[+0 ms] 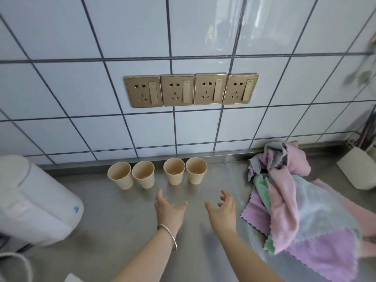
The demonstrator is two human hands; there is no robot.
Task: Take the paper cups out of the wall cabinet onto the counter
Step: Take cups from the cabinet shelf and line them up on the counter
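Against the far edge of the tabletop, right below the tiled wall, four paper cups stand upright in a row with their mouths open to me. From left to right: the first cup, the second cup touching or almost touching it, then a small gap, then the third cup and the fourth cup side by side. Each looks hollow (I can see down to the pale bottoms of at least the right-hand pair).

My left hand hovers over the grey surface just near of the third cup, fingers spread and loosely bent, holding nothing; a silver bangle sits on that wrist. My right hand hovers a little to the right of it, near of the fourth cup, its grip likewise apart, fingers splayed and slightly hooked, touching no cup.

Above the cups, four gold socket plates line the wall. At the left stands a white appliance. At the right lies a heap of cloths in pink, lilac, grey and green, and beyond it a white container by the wall.
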